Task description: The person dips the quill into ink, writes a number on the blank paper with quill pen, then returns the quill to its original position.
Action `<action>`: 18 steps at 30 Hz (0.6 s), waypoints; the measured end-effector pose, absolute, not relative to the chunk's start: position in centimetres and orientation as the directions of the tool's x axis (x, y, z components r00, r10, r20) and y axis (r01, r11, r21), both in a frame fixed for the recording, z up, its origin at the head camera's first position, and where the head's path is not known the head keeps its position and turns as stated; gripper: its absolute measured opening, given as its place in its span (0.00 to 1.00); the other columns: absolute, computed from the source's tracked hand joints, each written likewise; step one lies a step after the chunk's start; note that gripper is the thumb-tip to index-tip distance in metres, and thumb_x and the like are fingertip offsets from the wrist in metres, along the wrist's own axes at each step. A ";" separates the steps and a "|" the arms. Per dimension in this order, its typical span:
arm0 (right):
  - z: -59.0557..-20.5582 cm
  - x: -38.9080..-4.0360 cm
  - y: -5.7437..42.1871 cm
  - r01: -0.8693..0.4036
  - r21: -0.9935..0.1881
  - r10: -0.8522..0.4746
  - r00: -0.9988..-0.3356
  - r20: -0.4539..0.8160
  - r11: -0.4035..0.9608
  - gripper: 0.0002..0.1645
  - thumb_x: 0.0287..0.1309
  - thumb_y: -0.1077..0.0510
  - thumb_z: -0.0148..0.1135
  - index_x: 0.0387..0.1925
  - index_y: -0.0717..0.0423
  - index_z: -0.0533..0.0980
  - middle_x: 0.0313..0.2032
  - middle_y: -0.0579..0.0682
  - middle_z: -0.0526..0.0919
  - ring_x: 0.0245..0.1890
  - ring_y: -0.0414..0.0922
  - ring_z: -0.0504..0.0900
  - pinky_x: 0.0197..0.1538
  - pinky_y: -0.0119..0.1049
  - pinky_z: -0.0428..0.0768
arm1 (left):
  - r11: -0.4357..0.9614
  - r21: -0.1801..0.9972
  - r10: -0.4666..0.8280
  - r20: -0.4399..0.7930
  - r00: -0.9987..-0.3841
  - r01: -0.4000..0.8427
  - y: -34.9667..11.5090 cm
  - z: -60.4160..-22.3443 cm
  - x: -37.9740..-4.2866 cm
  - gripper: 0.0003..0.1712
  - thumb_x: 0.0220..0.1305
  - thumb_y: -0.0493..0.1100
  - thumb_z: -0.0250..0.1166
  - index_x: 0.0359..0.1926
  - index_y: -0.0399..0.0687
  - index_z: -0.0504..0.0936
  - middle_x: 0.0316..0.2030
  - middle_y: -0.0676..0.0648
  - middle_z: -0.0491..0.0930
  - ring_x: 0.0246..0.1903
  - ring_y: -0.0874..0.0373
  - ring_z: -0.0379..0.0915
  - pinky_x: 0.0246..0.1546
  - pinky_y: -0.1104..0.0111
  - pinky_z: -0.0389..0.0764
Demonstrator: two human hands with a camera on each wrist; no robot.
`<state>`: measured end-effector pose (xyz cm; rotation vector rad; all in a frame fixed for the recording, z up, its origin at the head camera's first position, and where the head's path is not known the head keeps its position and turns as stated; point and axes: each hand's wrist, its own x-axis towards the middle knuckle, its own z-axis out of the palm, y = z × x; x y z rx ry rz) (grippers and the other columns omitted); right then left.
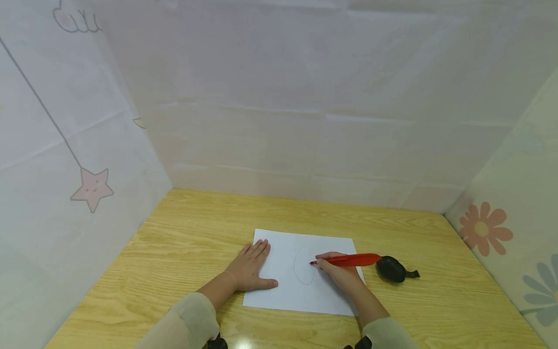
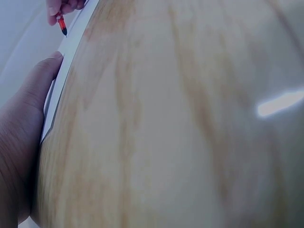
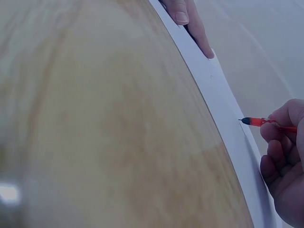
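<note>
Wooden table (image 1: 192,232), pale wall (image 1: 279,97) behind; right hand (image 1: 342,278) pinches red pen (image 1: 350,260), tip at thin oval (image 1: 294,267) on white paper (image 1: 283,296); left hand (image 1: 249,269) flat, fingers straight, on paper's left side; black object (image 1: 391,269) just right of paper.

Wooden table (image 1: 196,242); on it white paper (image 1: 283,271); black object (image 1: 391,269).

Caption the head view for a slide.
Left hand rests on white paper while the right hand holds a red pen by a curved line.
</note>
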<state>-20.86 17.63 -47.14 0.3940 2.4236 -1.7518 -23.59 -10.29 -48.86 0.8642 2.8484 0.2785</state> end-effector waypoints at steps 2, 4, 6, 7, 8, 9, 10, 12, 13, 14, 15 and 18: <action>-47.0 -20.9 17.6 0.285 -0.913 0.132 -0.957 -0.257 0.290 0.15 0.58 0.55 0.66 0.45 0.57 0.84 0.39 0.48 0.87 0.37 0.43 0.78 0.41 0.30 0.76 | 0.817 0.219 0.562 -0.090 -0.822 0.534 -10.3 -48.8 -23.6 0.62 0.58 0.79 0.51 0.77 0.40 0.47 0.78 0.43 0.44 0.78 0.50 0.38 0.77 0.52 0.43; -46.9 -21.0 17.5 0.288 -0.914 0.131 -0.957 -0.260 0.285 0.15 0.58 0.55 0.66 0.45 0.58 0.84 0.39 0.48 0.87 0.38 0.43 0.78 0.41 0.30 0.76 | 0.817 0.218 0.561 -0.092 -0.823 0.533 -10.3 -48.8 -23.6 0.62 0.58 0.79 0.51 0.77 0.40 0.47 0.78 0.43 0.44 0.78 0.50 0.38 0.77 0.52 0.43; -46.9 -21.0 17.4 0.292 -0.915 0.133 -0.955 -0.264 0.278 0.15 0.58 0.56 0.65 0.45 0.58 0.83 0.39 0.47 0.87 0.38 0.43 0.78 0.41 0.30 0.76 | 0.816 0.222 0.562 -0.091 -0.822 0.533 -10.3 -48.9 -23.6 0.62 0.58 0.78 0.52 0.77 0.40 0.47 0.78 0.43 0.44 0.78 0.50 0.37 0.77 0.51 0.43; -46.9 -21.0 17.4 0.292 -0.915 0.133 -0.955 -0.265 0.278 0.15 0.58 0.55 0.65 0.45 0.58 0.83 0.39 0.47 0.87 0.39 0.43 0.78 0.41 0.30 0.77 | 0.816 0.220 0.562 -0.091 -0.822 0.534 -10.3 -48.9 -23.6 0.62 0.58 0.78 0.52 0.77 0.40 0.47 0.78 0.43 0.44 0.78 0.50 0.38 0.77 0.51 0.43; -46.9 -21.1 17.3 0.291 -0.916 0.132 -0.955 -0.264 0.274 0.15 0.58 0.55 0.65 0.45 0.58 0.83 0.39 0.47 0.87 0.38 0.43 0.78 0.41 0.30 0.77 | 0.816 0.221 0.563 -0.090 -0.822 0.534 -10.3 -48.9 -23.6 0.62 0.58 0.79 0.52 0.77 0.40 0.47 0.78 0.43 0.44 0.78 0.50 0.38 0.77 0.51 0.43; -46.9 -21.1 17.3 0.293 -0.917 0.133 -0.955 -0.266 0.271 0.15 0.58 0.55 0.65 0.45 0.57 0.83 0.39 0.47 0.87 0.38 0.43 0.78 0.42 0.31 0.77 | 0.816 0.220 0.563 -0.091 -0.821 0.535 -10.3 -48.9 -23.6 0.62 0.58 0.78 0.52 0.77 0.40 0.47 0.78 0.43 0.44 0.78 0.49 0.38 0.77 0.51 0.43; -47.0 -21.2 17.3 0.293 -0.917 0.133 -0.955 -0.265 0.270 0.14 0.58 0.55 0.65 0.45 0.57 0.83 0.39 0.47 0.87 0.38 0.43 0.78 0.42 0.31 0.77 | 0.816 0.219 0.564 -0.092 -0.821 0.535 -10.3 -48.9 -23.6 0.62 0.58 0.79 0.52 0.77 0.40 0.47 0.78 0.43 0.44 0.78 0.49 0.38 0.77 0.51 0.43; -47.1 -21.2 17.3 0.294 -0.918 0.131 -0.955 -0.268 0.266 0.14 0.58 0.55 0.65 0.45 0.57 0.83 0.39 0.47 0.87 0.39 0.43 0.78 0.42 0.31 0.77 | 0.816 0.215 0.564 -0.094 -0.821 0.536 -10.3 -48.7 -23.6 0.62 0.58 0.79 0.52 0.77 0.40 0.47 0.78 0.43 0.44 0.78 0.49 0.38 0.77 0.51 0.44; -47.1 -21.3 17.3 0.292 -0.919 0.129 -0.955 -0.266 0.265 0.14 0.58 0.55 0.65 0.45 0.57 0.83 0.39 0.47 0.87 0.38 0.43 0.78 0.42 0.31 0.77 | 0.817 0.214 0.563 -0.096 -0.821 0.535 -10.3 -48.7 -23.6 0.62 0.58 0.79 0.51 0.77 0.40 0.47 0.78 0.43 0.44 0.78 0.50 0.38 0.77 0.51 0.44; -47.1 -21.3 17.3 0.296 -0.918 0.132 -0.954 -0.270 0.262 0.14 0.58 0.55 0.66 0.45 0.57 0.83 0.39 0.46 0.87 0.39 0.43 0.79 0.42 0.30 0.78 | 0.817 0.215 0.563 -0.096 -0.821 0.535 -10.3 -48.7 -23.6 0.62 0.58 0.79 0.51 0.77 0.40 0.47 0.78 0.43 0.44 0.78 0.50 0.38 0.77 0.51 0.44; -47.2 -21.3 17.2 0.297 -0.918 0.133 -0.953 -0.271 0.261 0.14 0.58 0.55 0.66 0.45 0.57 0.83 0.39 0.46 0.87 0.39 0.43 0.78 0.42 0.30 0.77 | 0.817 0.216 0.563 -0.097 -0.821 0.535 -10.3 -48.6 -23.5 0.62 0.58 0.79 0.51 0.77 0.40 0.47 0.78 0.43 0.44 0.78 0.50 0.38 0.77 0.51 0.44; -47.2 -21.4 17.1 0.306 -0.919 0.135 -0.951 -0.280 0.249 0.14 0.58 0.55 0.66 0.45 0.57 0.83 0.39 0.46 0.87 0.40 0.44 0.78 0.42 0.30 0.78 | 0.817 0.214 0.563 -0.096 -0.821 0.535 -10.3 -48.6 -23.5 0.62 0.58 0.79 0.51 0.77 0.40 0.47 0.78 0.43 0.44 0.78 0.50 0.38 0.77 0.51 0.44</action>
